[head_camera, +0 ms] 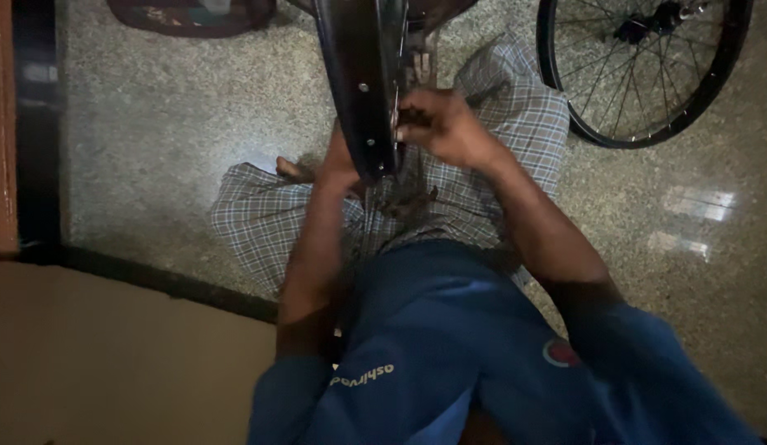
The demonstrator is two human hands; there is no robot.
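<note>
A black bicycle wheel rim (358,74) stands on edge in front of me, over my checked-cloth lap (499,132). My right hand (441,124) is curled at the rim's right side, fingers pinched on something small among the spokes; what it is stays too dark to tell. My left hand (338,161) is mostly hidden behind the rim's lower edge and seems to hold the rim there. I am sitting on a speckled stone floor (177,124) and wear a blue shirt (449,346).
A second spoked bicycle wheel (647,74) lies on the floor at the upper right. A dark bag or mat (194,15) sits at the top left. A wooden door frame (0,124) and a dark sill run along the left; a tan surface (111,363) fills the lower left.
</note>
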